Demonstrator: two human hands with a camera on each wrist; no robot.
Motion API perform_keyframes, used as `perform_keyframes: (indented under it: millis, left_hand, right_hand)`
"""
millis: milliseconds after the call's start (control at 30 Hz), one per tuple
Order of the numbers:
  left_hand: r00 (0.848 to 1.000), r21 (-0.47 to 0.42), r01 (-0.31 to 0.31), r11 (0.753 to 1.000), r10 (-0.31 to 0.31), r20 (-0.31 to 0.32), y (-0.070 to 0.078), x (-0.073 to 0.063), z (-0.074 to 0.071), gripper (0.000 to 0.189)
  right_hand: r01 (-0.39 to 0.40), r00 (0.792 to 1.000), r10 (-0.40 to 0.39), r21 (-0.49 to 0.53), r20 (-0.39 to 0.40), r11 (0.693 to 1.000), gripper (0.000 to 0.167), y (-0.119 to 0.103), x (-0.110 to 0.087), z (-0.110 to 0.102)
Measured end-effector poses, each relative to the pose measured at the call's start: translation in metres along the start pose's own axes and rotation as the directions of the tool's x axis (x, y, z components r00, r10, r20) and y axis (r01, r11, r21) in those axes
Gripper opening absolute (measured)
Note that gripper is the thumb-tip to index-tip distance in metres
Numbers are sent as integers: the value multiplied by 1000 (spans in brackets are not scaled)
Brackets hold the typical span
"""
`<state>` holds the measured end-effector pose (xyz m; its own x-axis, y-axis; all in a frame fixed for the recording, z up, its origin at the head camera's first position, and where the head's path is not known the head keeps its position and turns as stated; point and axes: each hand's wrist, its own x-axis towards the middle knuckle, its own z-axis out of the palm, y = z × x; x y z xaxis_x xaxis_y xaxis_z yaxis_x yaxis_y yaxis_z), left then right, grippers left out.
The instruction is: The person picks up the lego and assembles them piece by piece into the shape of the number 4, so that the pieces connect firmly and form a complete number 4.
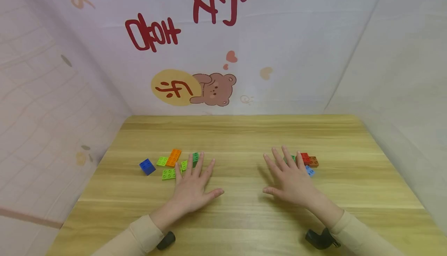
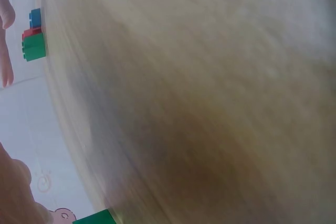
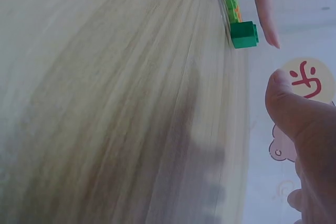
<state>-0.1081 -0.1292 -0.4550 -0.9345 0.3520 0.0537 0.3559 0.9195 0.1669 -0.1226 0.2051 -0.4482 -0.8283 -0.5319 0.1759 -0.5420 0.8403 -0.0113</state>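
Note:
My left hand (image 1: 191,188) is spread palm down over the table, its fingers overlapping a group of toy building bricks in the head view. That group has a lime 2x4 brick (image 1: 168,174), small lime bricks (image 1: 162,161), an orange brick (image 1: 173,157), a dark green brick (image 1: 195,158) and, farther left, a blue brick (image 1: 147,166). The right hand (image 1: 292,180) is likewise spread, its fingertips in front of a second group: a red brick (image 1: 305,158), a brown brick (image 1: 313,161), a light blue brick (image 1: 309,171) and a partly hidden green brick (image 3: 244,34) is in the left group.
The wood-grain table (image 1: 241,139) is enclosed by pale cloth walls (image 1: 297,35) at the back and both sides. Black wrist-camera parts (image 1: 319,239) show under the sleeves (image 1: 144,232). A printed bear (image 1: 214,89) decorates the back cloth.

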Motion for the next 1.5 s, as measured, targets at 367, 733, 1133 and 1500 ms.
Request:
perform_keyframes:
  millis: [367,733,1133,1500]
  left_hand:
    - [1000,-7,5,1000,-5,1,0,0,-3,90]
    - [997,38,-42,998,44,-68,-3,-3,-3,87]
    - [981,-1,-88,996,87,-172,-17,-1,-6,79]
    - [931,-74,-135,988,101,-350,-35,2,-15,65]
  right_hand:
    - [12,999,-11,14,-46,1000,98,3,0,0]
    - [2,999,-1,38,-32,999,99,3,-3,3]
    - [67,951,-18,147,-308,987,87,21,-5,16]
    - [97,914,20,268,-404,958,77,49,-7,16]
